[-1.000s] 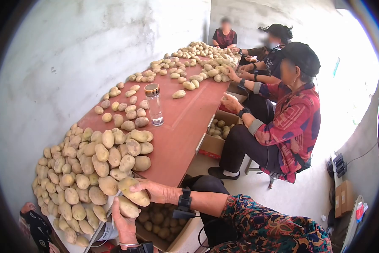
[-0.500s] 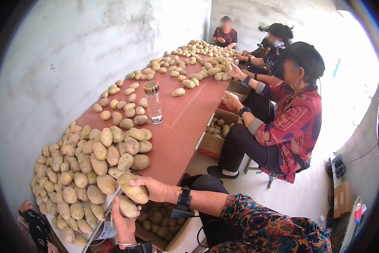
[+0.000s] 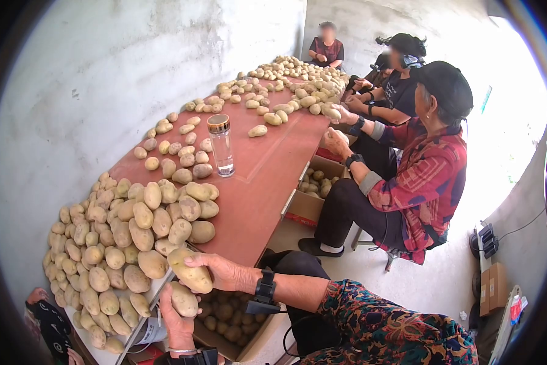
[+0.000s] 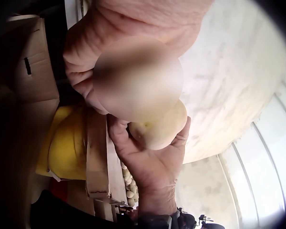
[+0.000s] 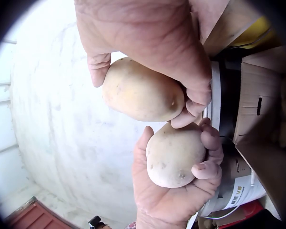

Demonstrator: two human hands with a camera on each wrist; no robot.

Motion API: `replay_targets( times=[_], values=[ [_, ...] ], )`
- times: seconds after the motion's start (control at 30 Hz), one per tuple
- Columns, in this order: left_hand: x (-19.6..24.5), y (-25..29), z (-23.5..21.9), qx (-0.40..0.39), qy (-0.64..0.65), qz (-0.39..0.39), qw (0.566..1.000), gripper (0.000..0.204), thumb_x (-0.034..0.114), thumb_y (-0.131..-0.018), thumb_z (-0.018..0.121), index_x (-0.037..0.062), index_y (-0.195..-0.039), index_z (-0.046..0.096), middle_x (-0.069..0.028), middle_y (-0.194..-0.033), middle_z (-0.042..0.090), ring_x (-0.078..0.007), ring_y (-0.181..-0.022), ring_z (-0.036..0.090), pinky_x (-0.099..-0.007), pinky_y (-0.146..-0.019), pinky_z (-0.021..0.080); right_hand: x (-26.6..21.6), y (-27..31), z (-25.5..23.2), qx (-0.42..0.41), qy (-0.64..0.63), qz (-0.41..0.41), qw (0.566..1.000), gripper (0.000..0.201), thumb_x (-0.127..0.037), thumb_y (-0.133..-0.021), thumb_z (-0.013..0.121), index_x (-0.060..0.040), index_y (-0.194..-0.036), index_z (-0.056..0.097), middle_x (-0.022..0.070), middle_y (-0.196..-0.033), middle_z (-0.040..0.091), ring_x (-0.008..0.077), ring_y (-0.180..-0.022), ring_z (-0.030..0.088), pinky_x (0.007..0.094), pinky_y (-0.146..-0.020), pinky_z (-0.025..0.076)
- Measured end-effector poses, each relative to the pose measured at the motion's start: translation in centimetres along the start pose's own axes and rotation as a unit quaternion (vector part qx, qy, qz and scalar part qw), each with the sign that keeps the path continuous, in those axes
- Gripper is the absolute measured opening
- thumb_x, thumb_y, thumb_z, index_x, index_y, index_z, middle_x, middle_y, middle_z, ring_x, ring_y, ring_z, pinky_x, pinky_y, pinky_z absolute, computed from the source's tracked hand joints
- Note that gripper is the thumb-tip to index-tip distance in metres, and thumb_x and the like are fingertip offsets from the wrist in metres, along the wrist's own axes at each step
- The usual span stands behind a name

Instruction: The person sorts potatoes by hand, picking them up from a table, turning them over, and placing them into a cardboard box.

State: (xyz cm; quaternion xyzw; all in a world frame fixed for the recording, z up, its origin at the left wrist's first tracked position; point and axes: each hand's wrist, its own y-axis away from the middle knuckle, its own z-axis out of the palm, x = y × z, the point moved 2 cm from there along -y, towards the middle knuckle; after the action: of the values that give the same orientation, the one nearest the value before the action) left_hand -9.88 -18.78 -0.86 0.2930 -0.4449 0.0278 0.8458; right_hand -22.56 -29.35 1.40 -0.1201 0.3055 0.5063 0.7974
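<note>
My right hand [image 3: 221, 272] grips a large yellowish potato [image 3: 190, 271], thumb on one side and fingers round the other. Just below it, my left hand [image 3: 177, 322] holds a second potato [image 3: 184, 299] in its curled fingers. In the right wrist view, the right-hand potato [image 5: 143, 90] shows a smooth side, close above the left-hand potato [image 5: 175, 156], which has small dark spots. A blur covers the left-hand potato in the left wrist view; the right-hand potato [image 4: 159, 129] shows partly behind it. A large heap of potatoes [image 3: 112, 255] lies beside both hands on the table.
Under my hands stands a cardboard box of potatoes [image 3: 227, 325]. A lidded glass bottle [image 3: 222, 146] stands on the red tabletop [image 3: 255, 182]. A white bucket [image 3: 154, 331] is beside the table's near end. Several people sit along the right side, the nearest in a red patterned shirt [image 3: 419, 176].
Both hands keep hold of their potatoes in almost the same place. The head view has shifted slightly. Farther along the table, a person in a black cap has moved their arms back from the potatoes.
</note>
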Motion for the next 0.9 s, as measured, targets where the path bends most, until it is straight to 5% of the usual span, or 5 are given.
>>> replay_targets(
  times=[0.53, 0.9],
  values=[
    [-0.29, -0.21, -0.09, 0.004, 0.0, -0.029, 1.0, 0.048, 0.058, -0.085, 0.049, 0.0154, -0.105, 0.06, -0.0021, -0.083, 0.066, -0.0214, -0.066, 0.065, -0.0294, -0.047, 0.046, -0.19, 0.01, 0.13, -0.001, -0.017, -0.004, 1.0, 0.051, -0.039, -0.086, 0.065, -0.0065, -0.122, 0.049, 0.0063, -0.098, 0.058, 0.0175, -0.087, 0.057, 0.0336, -0.073, 0.049],
    [-0.54, -0.15, -0.57, -0.006, -0.036, -0.016, 0.999, 0.051, 0.052, -0.078, 0.065, 0.016, -0.113, 0.06, -0.0027, -0.092, 0.067, -0.0195, -0.076, 0.066, -0.032, -0.056, 0.049, -0.03, -0.22, -0.1, -0.01, -0.032, 0.0, 0.999, 0.053, -0.04, -0.086, 0.065, -0.0081, -0.126, 0.048, 0.006, -0.103, 0.058, 0.018, -0.092, 0.056, 0.035, -0.076, 0.048]
  ],
)
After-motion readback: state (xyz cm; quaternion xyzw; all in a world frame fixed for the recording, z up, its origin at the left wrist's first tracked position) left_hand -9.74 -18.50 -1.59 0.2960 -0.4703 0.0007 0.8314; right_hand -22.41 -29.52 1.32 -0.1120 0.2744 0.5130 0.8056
